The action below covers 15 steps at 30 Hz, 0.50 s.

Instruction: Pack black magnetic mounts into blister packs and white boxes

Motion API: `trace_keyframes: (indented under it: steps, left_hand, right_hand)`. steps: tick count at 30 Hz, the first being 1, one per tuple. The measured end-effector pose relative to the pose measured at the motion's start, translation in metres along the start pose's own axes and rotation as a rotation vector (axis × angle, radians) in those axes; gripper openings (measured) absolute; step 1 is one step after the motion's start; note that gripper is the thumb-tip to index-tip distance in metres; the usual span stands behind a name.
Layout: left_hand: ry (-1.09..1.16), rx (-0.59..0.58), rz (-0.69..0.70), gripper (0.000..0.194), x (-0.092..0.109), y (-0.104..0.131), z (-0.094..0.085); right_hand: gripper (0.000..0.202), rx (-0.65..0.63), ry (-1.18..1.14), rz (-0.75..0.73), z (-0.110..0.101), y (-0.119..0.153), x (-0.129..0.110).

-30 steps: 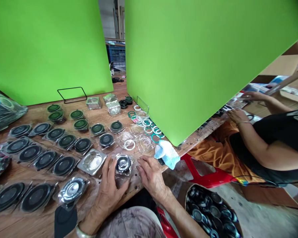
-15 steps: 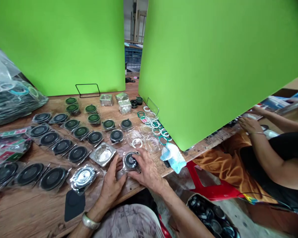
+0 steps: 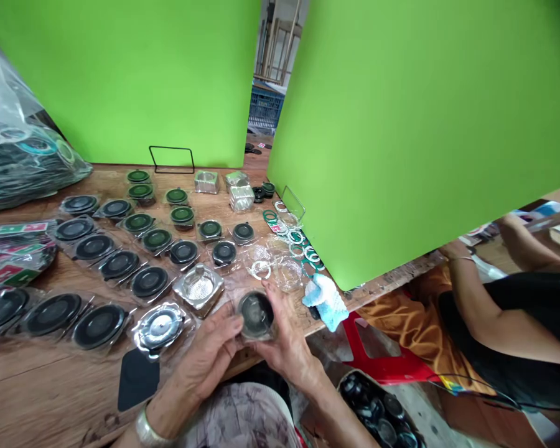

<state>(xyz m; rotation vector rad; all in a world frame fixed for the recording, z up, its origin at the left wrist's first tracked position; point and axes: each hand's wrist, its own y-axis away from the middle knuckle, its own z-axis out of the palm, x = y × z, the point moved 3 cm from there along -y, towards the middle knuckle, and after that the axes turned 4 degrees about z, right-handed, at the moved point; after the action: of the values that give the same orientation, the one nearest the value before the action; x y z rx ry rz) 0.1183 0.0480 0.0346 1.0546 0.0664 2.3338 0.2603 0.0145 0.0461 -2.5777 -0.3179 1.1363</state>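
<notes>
Between my hands, at the front edge of the table, is a dark round cup-shaped part (image 3: 256, 315) with its hollow side facing me. My right hand (image 3: 287, 342) wraps round its right side. From the left, my left hand (image 3: 208, 348) presses its thumb and fingers against the near rim. To the left of the part sits a clear square plastic tray (image 3: 198, 287) with a dimpled silver bottom. Nearer me lies a shiny silver round piece (image 3: 160, 328) in clear plastic. Several black round lids in clear packs, such as one black lid (image 3: 150, 283), stand in rows beyond.
Green panels (image 3: 158, 74) stand at the back and right. White and green rings (image 3: 296, 238) and a blue-white cloth (image 3: 325, 300) lie at right. A bag of rings (image 3: 23, 162) is at far left. Below stands a box of black parts (image 3: 378, 404). A co-worker's arm (image 3: 471, 292) is at right.
The round part has been lifted off the table and tilted, so its hollow side now shows. My left hand has moved in to touch it. The view has shifted slightly.
</notes>
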Motion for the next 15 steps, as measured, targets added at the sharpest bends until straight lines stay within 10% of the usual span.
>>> trace_keyframes:
  steps: [7,15]
  left_hand:
    - [0.050,0.052,0.018,0.050,0.002,0.003,-0.007]
    - [-0.044,0.138,0.000,0.043,-0.014,0.001,-0.020]
  right_hand:
    - [0.070,0.009,-0.627,0.340,0.003,0.001,0.001]
    - [0.021,0.224,-0.475,0.358,0.004,0.006,-0.017]
